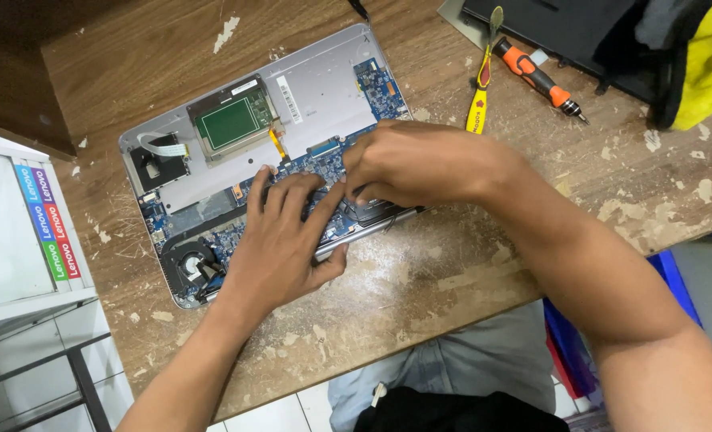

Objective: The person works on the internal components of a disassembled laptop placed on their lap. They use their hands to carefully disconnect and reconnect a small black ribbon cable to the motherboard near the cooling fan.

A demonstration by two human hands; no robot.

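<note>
An opened silver laptop chassis (324, 88) lies on a worn wooden table (452, 272), its blue circuit board (384, 88), green-backed trackpad (232, 122) and black fan (189, 264) exposed. My left hand (280, 240) lies flat with spread fingers on the board near the chassis's front edge, thumb hooked over the rim. My right hand (416, 164) is curled over the board just right of it, fingertips pinched down on a spot hidden beneath them. Whether it holds a small part cannot be seen.
An orange and black screwdriver (536, 78) and yellow tweezers (478, 96) lie at the back right, beside a dark panel (556, 24) and a yellow and black cloth (704, 64). A white cabinet with coloured stickers (20, 232) stands at the left.
</note>
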